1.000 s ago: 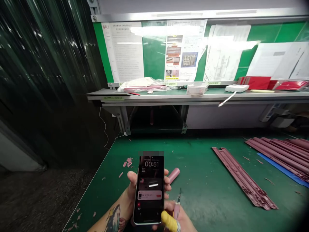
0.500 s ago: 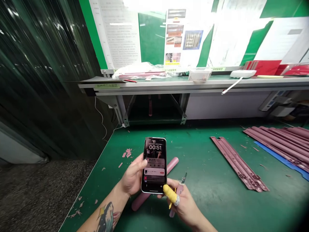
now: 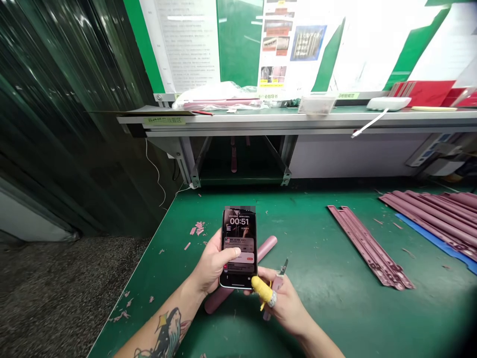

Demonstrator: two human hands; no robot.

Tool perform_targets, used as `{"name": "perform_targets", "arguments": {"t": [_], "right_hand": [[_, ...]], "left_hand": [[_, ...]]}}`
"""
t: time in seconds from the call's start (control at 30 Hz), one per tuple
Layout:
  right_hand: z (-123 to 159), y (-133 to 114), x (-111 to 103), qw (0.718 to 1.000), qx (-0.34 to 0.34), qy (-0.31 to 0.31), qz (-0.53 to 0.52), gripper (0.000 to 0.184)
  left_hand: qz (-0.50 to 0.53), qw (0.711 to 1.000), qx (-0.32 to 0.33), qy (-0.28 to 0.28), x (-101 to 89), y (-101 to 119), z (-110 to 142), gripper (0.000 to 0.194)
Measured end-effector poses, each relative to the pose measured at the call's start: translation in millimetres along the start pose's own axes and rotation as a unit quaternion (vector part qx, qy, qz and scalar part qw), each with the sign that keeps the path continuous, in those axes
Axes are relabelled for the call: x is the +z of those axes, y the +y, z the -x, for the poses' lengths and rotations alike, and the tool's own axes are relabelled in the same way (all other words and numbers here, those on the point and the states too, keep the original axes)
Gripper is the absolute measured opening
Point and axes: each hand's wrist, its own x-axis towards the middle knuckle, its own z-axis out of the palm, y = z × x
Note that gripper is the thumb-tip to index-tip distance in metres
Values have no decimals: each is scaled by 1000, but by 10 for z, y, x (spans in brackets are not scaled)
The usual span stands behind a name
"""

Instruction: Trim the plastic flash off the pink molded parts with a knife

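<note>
My left hand [image 3: 210, 262] grips a smartphone [image 3: 238, 278] from its left side, the thumb lying over the lit screen, which reads 00:51. In my right hand [image 3: 281, 298] is a craft knife [image 3: 278, 283] with a pinkish handle, its blade pointing up and away. Yellow wrapping [image 3: 263, 290] covers that hand's thumb, which touches the phone's lower right corner. Beneath the phone a pink rod-like piece [image 3: 268, 246] lies diagonally on the green table; its middle is hidden by the phone and hands.
Several long pink strips [image 3: 367, 243] lie to the right, with a larger stack [image 3: 432, 216] beyond on a blue sheet [image 3: 439, 243]. Pink shavings [image 3: 199, 228] dot the left side. A shelf [image 3: 261, 124] crosses the back, holding a plastic bag [image 3: 219, 94] and a clear box [image 3: 316, 104].
My left thumb has moved right, from the phone's edge onto the middle of the screen. The view has tilted slightly down. My right hand keeps its hold on the knife.
</note>
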Motion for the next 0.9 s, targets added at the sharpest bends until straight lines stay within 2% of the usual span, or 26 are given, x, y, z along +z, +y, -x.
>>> {"name": "perform_targets", "arguments": {"t": [0.27, 0.37, 0.47, 0.57, 0.63, 0.83, 0.9], "right_hand": [[-1, 5, 9, 1000, -17, -9, -12, 45], [5, -8, 12, 999, -37, -2, -15, 42], [15, -25, 32, 999, -32, 15, -9, 42], [16, -68, 64, 999, -30, 20, 1, 43], [11, -105, 78, 999, -33, 15, -3, 44], [4, -136, 45, 999, -34, 4, -9, 42], [6, -118, 31, 1000, -27, -1, -7, 44]], "left_hand": [[17, 1000, 2, 0, -36, -5, 12, 33], [22, 999, -15, -48, -36, 15, 46, 39], [-23, 994, -15, -104, 1, 42, 100, 55], [-122, 991, 20, -49, 26, 59, 140, 72], [-159, 987, 33, -15, 7, 59, 147, 74], [-24, 997, 20, -75, -115, 68, 132, 77], [-33, 994, 18, -100, -102, 82, 137, 76]]}}
